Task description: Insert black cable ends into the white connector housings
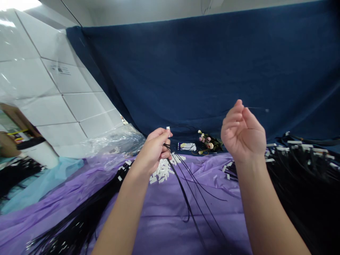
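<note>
My left hand is closed, pinching a small white plastic piece between thumb and forefinger. Several thin black cords run through its curled fingers and hang down over the purple sheet. My right hand is raised at the right, palm toward me, with its fingertips pinched together. A thin clear strand sticks out from them to the right, ending in a small blurred blob. Beyond my left hand, a pile of small white pieces lies on the purple sheet.
Bundles of black cords with white ends lie at left and right. Artificial flowers and a white packet rest against the blue curtain. White boxes and a dark-lidded white cup stand left.
</note>
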A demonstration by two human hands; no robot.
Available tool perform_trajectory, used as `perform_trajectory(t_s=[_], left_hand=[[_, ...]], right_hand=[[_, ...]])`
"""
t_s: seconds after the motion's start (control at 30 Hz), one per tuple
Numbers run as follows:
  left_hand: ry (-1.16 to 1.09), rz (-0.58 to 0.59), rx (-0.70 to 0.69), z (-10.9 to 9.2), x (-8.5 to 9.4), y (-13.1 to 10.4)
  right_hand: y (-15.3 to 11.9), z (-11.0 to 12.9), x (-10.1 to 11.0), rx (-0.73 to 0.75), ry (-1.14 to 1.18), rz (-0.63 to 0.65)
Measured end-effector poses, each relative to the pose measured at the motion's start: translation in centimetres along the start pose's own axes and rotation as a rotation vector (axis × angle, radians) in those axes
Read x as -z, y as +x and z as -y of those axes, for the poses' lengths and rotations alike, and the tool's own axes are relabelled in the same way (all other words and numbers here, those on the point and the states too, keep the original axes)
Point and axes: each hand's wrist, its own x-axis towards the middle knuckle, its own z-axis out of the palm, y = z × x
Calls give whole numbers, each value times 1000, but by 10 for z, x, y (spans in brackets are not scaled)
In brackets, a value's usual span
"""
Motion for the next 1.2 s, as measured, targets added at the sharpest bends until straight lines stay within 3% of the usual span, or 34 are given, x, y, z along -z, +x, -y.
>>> perform_trajectory(t_s=[0.13,0.23,0.43,0.47,0.57,0.7,0.83,1.2], left_hand=[[-16,79,9,0,-1,-2],[-14,113,5,-1,-1,-3],[-29,171,-6,-3,-1,-8],[-35,181,-7,-3,-1,-9],[-61,228,-10,-5,0,-12],[-90,275,-7,-7,2,-16],[-109,305,2,-10,3,-18],[-92,318,-3,-10,4,-22]], right_hand=[[9,-10,4,140,346,-23],[10,-9,5,232,404,-76],[-10,10,-20,114,-5,-64],[-16,11,-27,139,-93,-73],[-29,8,-48,295,-505,57],[-36,4,-59,504,-867,159],[-35,4,-60,625,-961,174],[-35,5,-61,677,-1017,178]])
